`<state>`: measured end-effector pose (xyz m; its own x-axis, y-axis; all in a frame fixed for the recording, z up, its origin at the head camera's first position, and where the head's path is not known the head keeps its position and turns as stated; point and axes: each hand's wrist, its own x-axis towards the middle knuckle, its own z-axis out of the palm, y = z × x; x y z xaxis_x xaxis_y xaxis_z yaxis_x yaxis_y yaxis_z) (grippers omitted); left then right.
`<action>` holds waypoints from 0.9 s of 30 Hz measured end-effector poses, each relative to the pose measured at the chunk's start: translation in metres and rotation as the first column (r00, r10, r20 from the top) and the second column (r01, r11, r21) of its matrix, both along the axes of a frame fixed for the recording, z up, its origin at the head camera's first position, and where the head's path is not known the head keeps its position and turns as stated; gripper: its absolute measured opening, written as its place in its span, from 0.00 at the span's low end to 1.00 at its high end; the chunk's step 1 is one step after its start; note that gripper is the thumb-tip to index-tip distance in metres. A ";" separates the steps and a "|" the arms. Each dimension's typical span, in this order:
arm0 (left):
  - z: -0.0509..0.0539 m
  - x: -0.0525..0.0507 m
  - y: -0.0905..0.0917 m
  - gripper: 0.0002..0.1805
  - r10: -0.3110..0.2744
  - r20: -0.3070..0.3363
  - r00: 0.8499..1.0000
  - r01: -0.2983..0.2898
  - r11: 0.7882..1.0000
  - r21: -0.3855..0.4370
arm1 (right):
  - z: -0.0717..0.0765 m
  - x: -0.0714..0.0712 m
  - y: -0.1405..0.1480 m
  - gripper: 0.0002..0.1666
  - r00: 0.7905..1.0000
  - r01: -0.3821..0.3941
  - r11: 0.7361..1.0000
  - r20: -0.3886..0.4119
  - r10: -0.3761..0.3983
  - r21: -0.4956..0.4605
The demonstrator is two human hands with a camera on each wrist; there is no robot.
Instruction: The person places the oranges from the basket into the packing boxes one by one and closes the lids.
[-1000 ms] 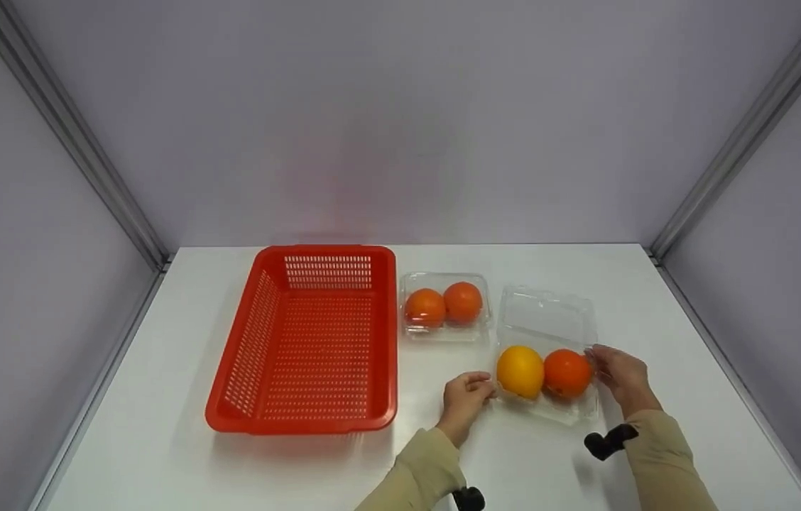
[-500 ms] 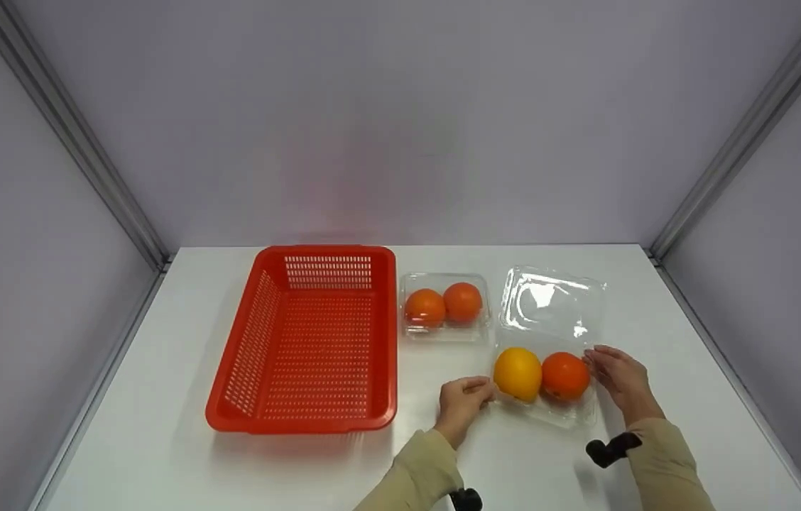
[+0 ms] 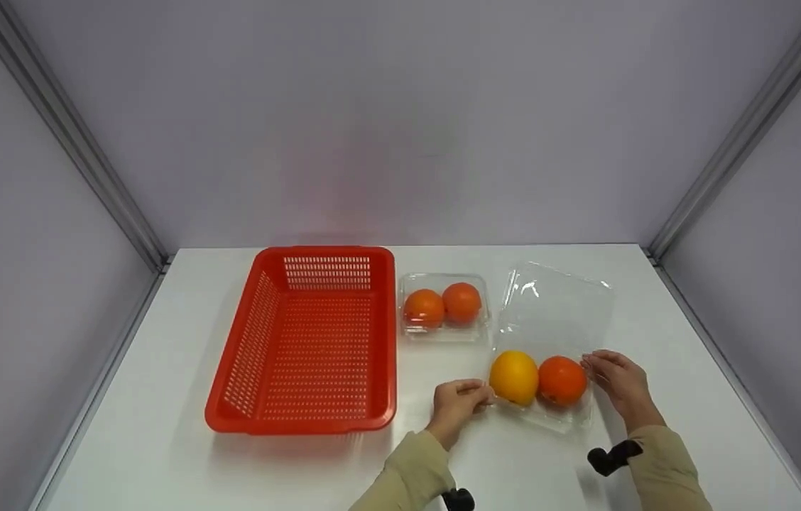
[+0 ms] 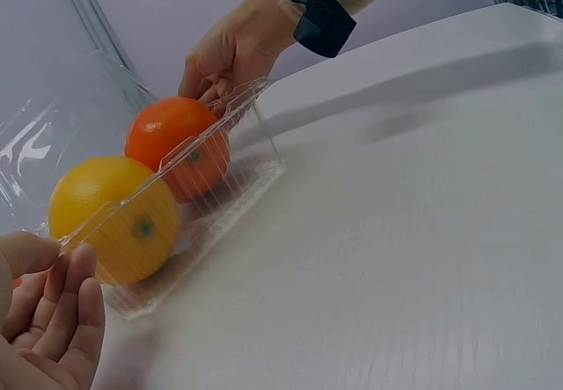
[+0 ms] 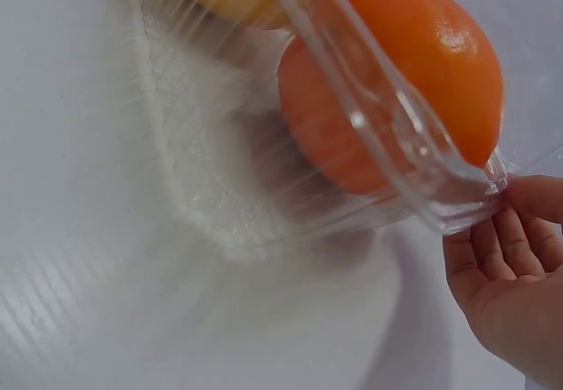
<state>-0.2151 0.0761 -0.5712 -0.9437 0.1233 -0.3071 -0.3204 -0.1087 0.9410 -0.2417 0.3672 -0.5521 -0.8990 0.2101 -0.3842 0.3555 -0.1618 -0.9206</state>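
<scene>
A clear plastic clamshell box (image 3: 551, 420) lies on the table at right, its lid (image 3: 560, 305) folded back away from me. Inside sit a yellow-orange fruit (image 3: 513, 377) at left and a deeper orange fruit (image 3: 562, 381) at right, side by side. My left hand (image 3: 456, 410) pinches the box's left rim between thumb and fingers, as the left wrist view confirms. At the other end my right hand (image 3: 620, 385) pinches the rim near a corner; in the right wrist view its thumb (image 5: 538, 198) is on top and the fingers are beneath.
A red perforated plastic basket (image 3: 301, 426) stands on the left half of the white table (image 3: 514, 468). Between basket and open box, farther back, a second clear clamshell (image 3: 447, 336) contains two oranges (image 3: 462, 302). Grey-white walls (image 3: 400, 128) enclose the table's back and sides.
The box with its two fruits has slid slightly toward me and left, both hands moving with it. Its lid has swung farther back, away from me.
</scene>
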 end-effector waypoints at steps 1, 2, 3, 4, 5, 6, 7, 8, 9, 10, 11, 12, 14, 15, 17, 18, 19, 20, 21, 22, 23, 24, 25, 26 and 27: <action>0.000 0.000 -0.001 0.14 -0.005 0.003 1.000 0.005 1.000 0.006 | -0.001 0.000 0.000 0.04 1.000 -0.007 1.000 -0.010 0.007 0.003; -0.001 0.000 -0.002 0.14 -0.010 0.003 1.000 0.009 1.000 0.012 | -0.002 0.000 0.001 0.04 1.000 -0.010 1.000 -0.018 0.010 0.006; -0.001 0.001 -0.003 0.14 -0.015 0.005 1.000 0.015 1.000 0.021 | -0.003 0.001 0.001 0.04 1.000 -0.014 1.000 -0.026 0.014 0.006; -0.001 0.001 -0.004 0.14 -0.021 0.005 1.000 0.021 0.999 0.027 | -0.003 0.001 0.001 0.03 0.999 -0.015 1.000 -0.034 0.015 0.007; -0.001 0.001 -0.004 0.14 -0.026 0.005 1.000 0.026 0.999 0.032 | -0.004 0.001 0.001 0.04 0.999 -0.017 1.000 -0.039 0.017 0.003; -0.001 0.002 -0.005 0.14 -0.029 0.008 1.000 0.029 0.999 0.041 | -0.004 0.001 0.001 0.04 0.999 -0.015 1.000 -0.043 0.015 -0.003; -0.002 0.002 -0.006 0.14 -0.029 0.011 1.000 0.028 0.998 0.052 | -0.005 0.001 0.001 0.05 0.999 -0.015 1.000 -0.047 0.014 -0.006; -0.002 0.002 -0.006 0.14 -0.031 0.014 0.999 0.030 0.998 0.056 | -0.006 0.002 0.000 0.05 0.999 -0.013 1.000 -0.050 0.013 -0.005; -0.002 0.002 -0.007 0.14 -0.035 0.015 0.999 0.034 0.998 0.056 | -0.007 0.002 0.000 0.06 0.998 -0.012 1.000 -0.057 0.012 -0.007; -0.002 0.003 -0.007 0.14 -0.036 0.017 0.999 0.036 0.998 0.053 | -0.007 0.002 -0.001 0.07 0.998 -0.014 1.000 -0.063 0.013 -0.009; -0.002 0.003 -0.008 0.13 -0.038 0.020 0.999 0.037 0.998 0.049 | -0.008 0.002 -0.001 0.08 0.997 -0.018 1.000 -0.070 0.017 -0.007; -0.002 0.003 -0.008 0.13 -0.039 0.021 0.999 0.038 0.998 0.045 | -0.009 0.002 -0.001 0.08 0.997 -0.019 1.000 -0.075 0.019 -0.002; -0.003 0.004 -0.008 0.13 -0.044 0.025 0.999 0.043 0.998 0.035 | -0.009 0.003 -0.002 0.08 0.997 -0.018 1.000 -0.080 0.019 0.004; -0.003 0.004 -0.009 0.13 -0.045 0.023 0.999 0.045 0.998 0.032 | -0.009 0.003 -0.002 0.08 0.997 -0.017 1.000 -0.081 0.017 0.003; -0.003 0.004 -0.009 0.13 -0.049 0.018 0.999 0.049 0.998 0.026 | -0.009 0.003 -0.003 0.08 0.997 -0.011 1.000 -0.076 0.012 0.008; -0.003 0.004 -0.009 0.12 -0.051 0.017 0.999 0.050 0.998 0.026 | -0.009 0.003 -0.003 0.08 0.997 -0.005 1.000 -0.074 0.006 0.008; -0.003 0.004 -0.009 0.12 -0.051 0.018 0.999 0.050 0.998 0.029 | -0.009 0.003 -0.004 0.08 0.997 -0.002 1.000 -0.073 0.003 0.009; -0.003 0.005 -0.009 0.12 -0.052 0.017 0.999 0.051 0.998 0.029 | -0.009 0.003 -0.004 0.08 0.997 0.002 1.000 -0.073 -0.001 0.009; -0.003 0.005 -0.009 0.12 -0.052 0.016 0.999 0.051 0.998 0.027 | -0.009 0.003 -0.005 0.08 0.997 0.002 1.000 -0.072 -0.001 0.013; -0.003 0.006 -0.010 0.12 -0.052 0.016 0.999 0.052 0.998 0.026 | -0.009 0.003 -0.006 0.09 0.997 0.003 1.000 -0.075 -0.002 0.014; -0.003 0.006 -0.010 0.12 -0.051 0.018 0.999 0.050 0.998 0.029 | -0.009 0.003 -0.006 0.09 0.997 0.004 1.000 -0.077 -0.003 0.016; -0.003 0.007 -0.011 0.12 -0.048 0.018 0.999 0.048 0.998 0.032 | -0.009 0.003 -0.007 0.10 0.997 0.006 1.000 -0.080 -0.004 0.019; -0.004 0.008 -0.011 0.11 -0.047 0.017 0.999 0.047 0.998 0.034 | -0.010 0.002 -0.008 0.10 0.996 0.007 1.000 -0.084 -0.005 0.023; -0.004 0.008 -0.012 0.11 -0.047 0.015 0.999 0.047 0.998 0.034 | -0.010 0.002 -0.009 0.10 0.996 0.008 1.000 -0.085 -0.005 0.028; -0.005 0.008 -0.013 0.11 -0.048 0.013 0.999 0.047 0.998 0.034 | -0.010 0.001 -0.010 0.10 0.996 0.007 0.999 -0.087 -0.005 0.033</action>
